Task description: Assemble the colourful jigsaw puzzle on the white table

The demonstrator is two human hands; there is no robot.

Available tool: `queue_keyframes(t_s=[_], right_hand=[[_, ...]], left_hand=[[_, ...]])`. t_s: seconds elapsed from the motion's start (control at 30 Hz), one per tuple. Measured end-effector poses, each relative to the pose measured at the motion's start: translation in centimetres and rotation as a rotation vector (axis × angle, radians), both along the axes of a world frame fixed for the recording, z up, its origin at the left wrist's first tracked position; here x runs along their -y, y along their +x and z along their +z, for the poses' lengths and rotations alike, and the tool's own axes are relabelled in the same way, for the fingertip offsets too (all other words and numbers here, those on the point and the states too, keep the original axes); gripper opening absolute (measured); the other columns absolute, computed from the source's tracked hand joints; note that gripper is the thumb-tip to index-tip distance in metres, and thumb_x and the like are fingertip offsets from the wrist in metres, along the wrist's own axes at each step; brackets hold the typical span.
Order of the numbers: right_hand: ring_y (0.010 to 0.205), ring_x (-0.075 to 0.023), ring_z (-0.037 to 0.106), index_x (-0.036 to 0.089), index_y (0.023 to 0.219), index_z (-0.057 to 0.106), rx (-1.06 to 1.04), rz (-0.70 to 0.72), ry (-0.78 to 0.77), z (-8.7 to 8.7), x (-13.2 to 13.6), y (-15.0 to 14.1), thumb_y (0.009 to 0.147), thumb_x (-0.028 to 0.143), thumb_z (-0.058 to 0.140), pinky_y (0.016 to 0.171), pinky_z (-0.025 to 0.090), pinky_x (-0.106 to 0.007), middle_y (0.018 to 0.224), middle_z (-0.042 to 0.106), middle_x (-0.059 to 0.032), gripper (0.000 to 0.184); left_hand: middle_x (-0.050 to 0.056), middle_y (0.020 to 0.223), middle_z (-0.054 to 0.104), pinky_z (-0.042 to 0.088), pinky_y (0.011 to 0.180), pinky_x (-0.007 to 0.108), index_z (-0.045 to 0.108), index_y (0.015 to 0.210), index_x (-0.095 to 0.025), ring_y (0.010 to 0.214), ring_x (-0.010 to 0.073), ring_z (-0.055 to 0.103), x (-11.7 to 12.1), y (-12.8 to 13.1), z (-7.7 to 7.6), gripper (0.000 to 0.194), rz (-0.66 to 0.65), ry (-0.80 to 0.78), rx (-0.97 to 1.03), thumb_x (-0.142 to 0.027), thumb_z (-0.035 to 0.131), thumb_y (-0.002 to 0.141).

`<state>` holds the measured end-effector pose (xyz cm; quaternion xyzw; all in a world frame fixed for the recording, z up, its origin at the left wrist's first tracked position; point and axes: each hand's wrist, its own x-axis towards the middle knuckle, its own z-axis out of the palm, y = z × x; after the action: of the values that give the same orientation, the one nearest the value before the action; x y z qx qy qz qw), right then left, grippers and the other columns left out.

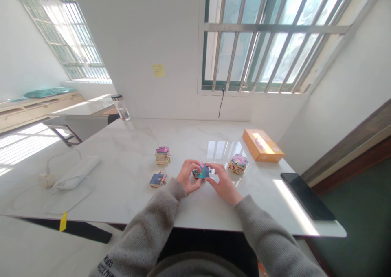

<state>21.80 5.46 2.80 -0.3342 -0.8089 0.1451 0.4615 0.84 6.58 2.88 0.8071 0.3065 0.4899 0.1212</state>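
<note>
Between my two hands are colourful jigsaw puzzle pieces (202,172), mostly blue and teal, low over the white table. My left hand (188,176) grips their left side between thumb and fingers. On the right side, my right hand (222,182) pinches them in the same way. Whether the pieces rest on the table cannot be made out. A tall stack of puzzle pieces (163,156) stands to the left, with a lower stack of dark blue pieces (158,179) nearer me. Right of my right hand sits another stack with a pink piece on top (238,163).
An orange box (263,145) lies at the back right, and a black tablet-like slab (307,195) near the right edge. At left are a white power strip (77,173) with cables and a clear bottle (120,107) at the far corner. A wall stands behind the table (131,146).
</note>
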Motion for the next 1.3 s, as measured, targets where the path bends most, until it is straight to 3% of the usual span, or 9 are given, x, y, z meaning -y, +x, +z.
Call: queue_keyframes(t_s=[0.27, 0.43, 0.57, 0.7, 0.77, 0.9, 1.03, 1.3], right_hand=[[0.111, -0.0259, 0.057, 0.027, 0.145, 0.038, -0.055, -0.027, -0.036, 0.1, 0.5, 0.1, 0.093, 0.026, 0.059, 0.084, 0.055, -0.042, 0.125, 0.058, -0.0123, 0.056], [0.105, -0.0245, 0.058, 0.025, 0.145, 0.037, -0.077, -0.092, -0.032, -0.1, 0.1, 0.3, 0.096, 0.026, 0.051, 0.082, 0.054, -0.041, 0.118, 0.057, -0.0119, 0.051], [0.105, -0.0242, 0.058, 0.025, 0.145, 0.037, -0.053, -0.084, -0.049, -0.4, 0.0, 0.4, 0.096, 0.026, 0.05, 0.081, 0.055, -0.04, 0.116, 0.058, -0.0113, 0.051], [0.104, -0.0242, 0.058, 0.026, 0.145, 0.037, -0.027, -0.054, -0.095, -0.5, 0.0, 0.3, 0.096, 0.027, 0.051, 0.079, 0.055, -0.04, 0.116, 0.058, -0.0113, 0.051], [0.104, -0.0244, 0.058, 0.026, 0.145, 0.037, -0.022, -0.045, -0.112, -0.5, 0.1, 0.3, 0.096, 0.027, 0.05, 0.079, 0.056, -0.04, 0.116, 0.057, -0.0115, 0.051], [0.1, -0.0236, 0.059, 0.026, 0.145, 0.038, -0.022, -0.061, -0.105, -0.4, 0.1, 0.2, 0.097, 0.027, 0.049, 0.076, 0.056, -0.038, 0.113, 0.058, -0.0105, 0.049], [0.099, -0.0231, 0.06, 0.026, 0.145, 0.039, -0.016, -0.073, -0.098, -0.5, -0.1, 0.2, 0.097, 0.028, 0.05, 0.074, 0.057, -0.037, 0.112, 0.059, -0.0105, 0.049], [0.099, -0.0229, 0.06, 0.026, 0.144, 0.039, -0.025, -0.085, -0.113, -0.7, -0.1, 0.2, 0.098, 0.028, 0.048, 0.074, 0.057, -0.036, 0.112, 0.059, -0.0106, 0.047]], left_hand=[[0.007, 0.105, 0.057, 0.047, 0.093, 0.045, 0.046, 0.084, -0.024, 0.101, 0.0268, 0.053, 0.2, -0.2, 0.2, 0.038, 0.073, -0.025, -0.024, -0.001, 0.059, 0.057], [0.006, 0.106, 0.059, 0.044, 0.096, 0.045, 0.044, 0.084, -0.024, 0.101, 0.0262, 0.054, 1.6, -1.1, 2.1, 0.036, 0.173, -0.008, -0.045, -0.002, 0.055, 0.058], [0.006, 0.107, 0.061, 0.041, 0.101, 0.047, 0.043, 0.086, -0.024, 0.105, 0.0263, 0.055, 1.1, -4.5, 4.9, 0.034, 0.249, -0.003, -0.055, -0.006, 0.055, 0.06], [0.007, 0.112, 0.061, 0.042, 0.102, 0.046, 0.046, 0.088, -0.024, 0.107, 0.0262, 0.053, -2.5, -10.0, 6.6, 0.031, 0.366, -0.039, -0.087, -0.009, 0.056, 0.062], [0.007, 0.112, 0.062, 0.042, 0.101, 0.047, 0.047, 0.086, -0.023, 0.108, 0.0273, 0.052, -4.7, -12.5, 6.3, 0.028, 0.433, -0.082, -0.12, -0.012, 0.056, 0.063], [0.005, 0.112, 0.065, 0.043, 0.099, 0.046, 0.048, 0.086, -0.023, 0.108, 0.027, 0.052, -7.7, -15.3, 4.4, 0.026, 0.511, -0.214, -0.183, -0.015, 0.056, 0.063], [0.004, 0.114, 0.065, 0.043, 0.099, 0.046, 0.049, 0.087, -0.023, 0.11, 0.0268, 0.052, -8.8, -16.0, 2.7, 0.025, 0.503, -0.252, -0.187, -0.017, 0.055, 0.064], [0.004, 0.111, 0.067, 0.042, 0.099, 0.052, 0.05, 0.086, -0.025, 0.11, 0.0285, 0.054, -9.7, -16.6, 1.1, 0.025, 0.508, -0.32, -0.138, -0.017, 0.057, 0.063]])
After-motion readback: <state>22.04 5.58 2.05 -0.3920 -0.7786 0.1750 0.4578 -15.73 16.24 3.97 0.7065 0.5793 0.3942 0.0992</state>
